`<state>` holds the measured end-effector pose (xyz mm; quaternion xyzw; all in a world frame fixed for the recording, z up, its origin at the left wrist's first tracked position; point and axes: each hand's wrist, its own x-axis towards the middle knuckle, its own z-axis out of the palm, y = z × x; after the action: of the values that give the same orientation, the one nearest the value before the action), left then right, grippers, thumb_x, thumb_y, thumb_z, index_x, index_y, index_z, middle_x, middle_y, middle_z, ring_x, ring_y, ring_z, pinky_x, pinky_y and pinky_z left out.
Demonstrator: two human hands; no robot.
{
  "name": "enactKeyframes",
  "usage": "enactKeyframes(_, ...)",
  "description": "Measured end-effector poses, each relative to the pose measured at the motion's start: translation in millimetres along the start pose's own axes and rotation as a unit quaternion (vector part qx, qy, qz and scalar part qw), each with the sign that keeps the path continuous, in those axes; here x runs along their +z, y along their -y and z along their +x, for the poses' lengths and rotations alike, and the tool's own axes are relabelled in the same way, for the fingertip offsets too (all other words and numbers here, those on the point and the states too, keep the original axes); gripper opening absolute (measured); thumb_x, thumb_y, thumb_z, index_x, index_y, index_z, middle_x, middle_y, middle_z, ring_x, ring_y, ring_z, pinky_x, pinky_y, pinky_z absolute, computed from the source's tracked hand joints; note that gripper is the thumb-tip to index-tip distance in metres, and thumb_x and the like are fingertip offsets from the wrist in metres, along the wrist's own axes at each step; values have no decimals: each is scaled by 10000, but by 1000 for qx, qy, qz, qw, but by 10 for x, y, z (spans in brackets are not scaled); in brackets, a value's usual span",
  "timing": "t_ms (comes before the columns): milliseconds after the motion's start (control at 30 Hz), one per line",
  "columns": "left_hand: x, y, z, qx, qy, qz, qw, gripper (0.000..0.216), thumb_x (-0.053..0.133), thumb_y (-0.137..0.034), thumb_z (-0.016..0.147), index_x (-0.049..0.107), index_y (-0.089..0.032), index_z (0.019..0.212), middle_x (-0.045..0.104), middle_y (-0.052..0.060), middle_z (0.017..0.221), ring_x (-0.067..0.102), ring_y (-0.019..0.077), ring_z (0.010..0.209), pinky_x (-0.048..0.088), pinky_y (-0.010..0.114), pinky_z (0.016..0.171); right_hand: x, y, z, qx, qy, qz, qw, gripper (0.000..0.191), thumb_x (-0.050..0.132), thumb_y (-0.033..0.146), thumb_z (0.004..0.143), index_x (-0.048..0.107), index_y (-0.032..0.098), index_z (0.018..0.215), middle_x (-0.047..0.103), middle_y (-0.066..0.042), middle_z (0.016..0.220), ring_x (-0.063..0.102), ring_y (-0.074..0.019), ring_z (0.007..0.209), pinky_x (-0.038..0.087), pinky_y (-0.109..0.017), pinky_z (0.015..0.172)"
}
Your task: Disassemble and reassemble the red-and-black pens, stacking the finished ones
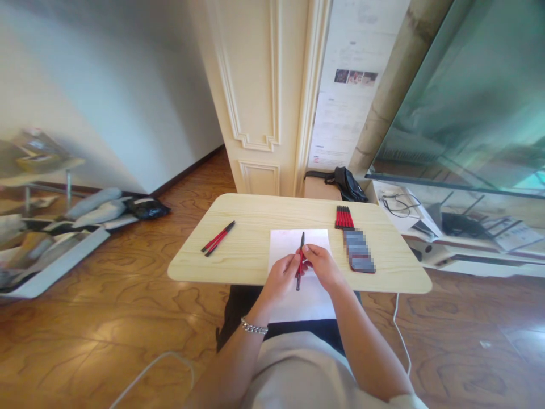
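Pen (301,260) sits over the paper (281,241), left hand (280,276) and right hand (322,264) both nearly closed, pinching its red middle. It should prove light, stiff, perhaps slippery; mid-barrel seems the best hold. Two more pens (218,237) lie left of the paper.

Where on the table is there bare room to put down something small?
Bare tabletop lies between the left-side pens and the paper, and right of the pixelated item. It is crowded over the paper, where the left hand and right hand hold a pen, and around the pen row.
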<state>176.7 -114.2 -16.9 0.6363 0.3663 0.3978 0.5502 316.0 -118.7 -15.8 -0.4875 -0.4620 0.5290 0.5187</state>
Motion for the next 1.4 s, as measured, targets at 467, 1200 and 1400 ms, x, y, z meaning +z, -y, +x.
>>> enactKeyframes(467,365,66,-110,-60,-105,-98,988,311,570,-495,807,529,-189,769,502,-54,502,436,86,422,307,205,428,151,67,44,-43,-175,-47,983,418,539,566,781,648,163,787,642,-49,685,558,-148,593,417,-260,531)
enactKeyframes(1200,410,49,-140,-161,-27,-390,906,353,629,-494,773,504,-164,765,435,-61,557,262,14,371,137,162,361,151,-6,18,33,-62,143,987,459,476,602,815,614,177,922,634,-40,718,472,-95,437,320,-205,355)
enactKeyframes(1400,409,87,-127,-128,-54,-313,939,363,639,-490,764,553,-140,727,526,-7,605,436,55,464,271,184,416,97,39,24,-10,-126,89,988,338,643,504,742,625,173,810,621,-37,756,522,-108,583,405,-201,471)
